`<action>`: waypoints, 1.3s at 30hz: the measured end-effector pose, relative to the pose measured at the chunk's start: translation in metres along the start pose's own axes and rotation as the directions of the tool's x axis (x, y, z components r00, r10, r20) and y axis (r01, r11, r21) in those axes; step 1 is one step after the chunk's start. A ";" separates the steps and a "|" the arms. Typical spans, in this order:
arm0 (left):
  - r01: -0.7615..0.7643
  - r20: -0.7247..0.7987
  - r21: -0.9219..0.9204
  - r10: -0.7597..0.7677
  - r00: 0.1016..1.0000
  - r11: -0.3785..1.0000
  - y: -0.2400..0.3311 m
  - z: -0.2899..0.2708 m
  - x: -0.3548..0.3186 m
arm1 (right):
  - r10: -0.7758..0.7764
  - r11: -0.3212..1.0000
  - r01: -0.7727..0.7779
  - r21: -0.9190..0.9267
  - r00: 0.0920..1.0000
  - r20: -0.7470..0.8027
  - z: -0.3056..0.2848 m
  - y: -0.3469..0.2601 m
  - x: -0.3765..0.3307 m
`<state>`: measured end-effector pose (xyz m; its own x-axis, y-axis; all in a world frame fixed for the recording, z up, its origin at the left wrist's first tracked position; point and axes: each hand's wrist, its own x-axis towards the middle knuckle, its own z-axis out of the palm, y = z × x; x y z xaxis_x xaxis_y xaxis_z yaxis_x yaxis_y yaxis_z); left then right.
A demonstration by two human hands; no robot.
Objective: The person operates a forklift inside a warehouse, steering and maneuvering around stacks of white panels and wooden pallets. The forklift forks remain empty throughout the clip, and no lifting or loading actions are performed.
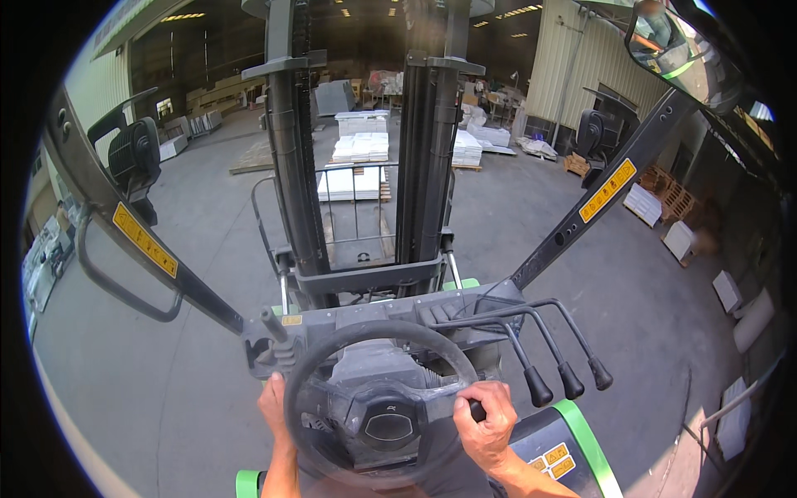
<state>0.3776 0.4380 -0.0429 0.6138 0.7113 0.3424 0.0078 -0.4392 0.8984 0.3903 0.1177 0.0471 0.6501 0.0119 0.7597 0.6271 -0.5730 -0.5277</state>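
Observation:
I sit at a forklift's black steering wheel. My left hand is closed at the left side of the rim, thumb pointing up, its fingers partly hidden. My right hand is closed round a black steering knob at the wheel's right side. Just ahead of the left hand stands a grey lever with a rubber boot on the dashboard. Three bent control levers with black grips reach out beyond my right hand.
The forklift's mast rises ahead, with a load backrest between its rails. Beyond it, stacks of white slabs sit on pallets. More slabs and wooden pallets line the right side. Dark roof pillars flank me; a mirror hangs upper right.

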 end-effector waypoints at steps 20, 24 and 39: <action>-0.035 0.057 0.020 0.034 0.998 0.999 0.027 -0.009 -0.013 | -0.142 0.984 0.149 0.101 0.987 -0.073 0.031 -0.027 0.083; -0.033 0.053 -0.002 0.033 0.998 0.999 0.027 -0.007 -0.016 | -0.012 0.999 0.011 0.045 1.000 0.023 -0.036 -0.010 -0.037; -0.086 0.065 0.088 0.081 0.995 0.992 -0.001 0.008 -0.011 | -0.295 0.864 0.201 0.461 0.945 0.140 0.091 -0.116 -0.056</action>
<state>0.3771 0.4262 -0.0499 0.6625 0.6362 0.3953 0.0243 -0.5457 0.8376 0.3200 0.2577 0.0308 0.4898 0.2951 0.8204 0.8706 -0.1154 -0.4782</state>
